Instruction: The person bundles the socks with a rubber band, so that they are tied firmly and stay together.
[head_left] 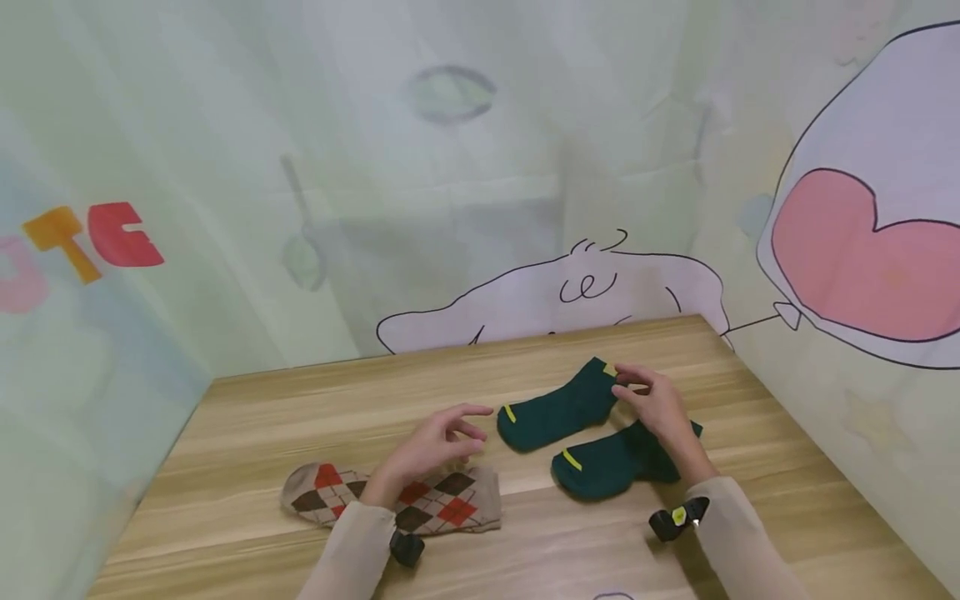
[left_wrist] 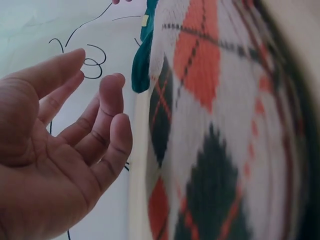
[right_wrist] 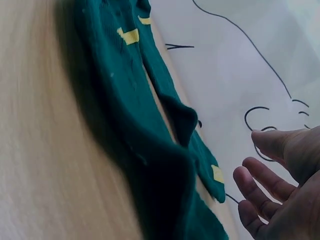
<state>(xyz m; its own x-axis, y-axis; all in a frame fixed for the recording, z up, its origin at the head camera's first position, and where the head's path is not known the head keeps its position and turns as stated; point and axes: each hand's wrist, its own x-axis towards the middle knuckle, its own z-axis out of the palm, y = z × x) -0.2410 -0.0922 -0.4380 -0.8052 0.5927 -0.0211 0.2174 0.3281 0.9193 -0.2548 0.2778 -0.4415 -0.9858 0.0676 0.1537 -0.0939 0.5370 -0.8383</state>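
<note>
we judge the step in hand as handling the far green sock [head_left: 551, 419] on the tabletop [head_left: 262, 408]; taking it up would call for a pinch. our right hand [head_left: 658, 407] is by its cuff, fingers loosely bent, empty; our left hand [head_left: 429, 446], relaxed and empty, is near the patterned sock [head_left: 457, 504]. the right-wrist view bares a raised fold on the near green sock [head_left: 603, 468], partly hidden by our wrist in the head view.
</note>
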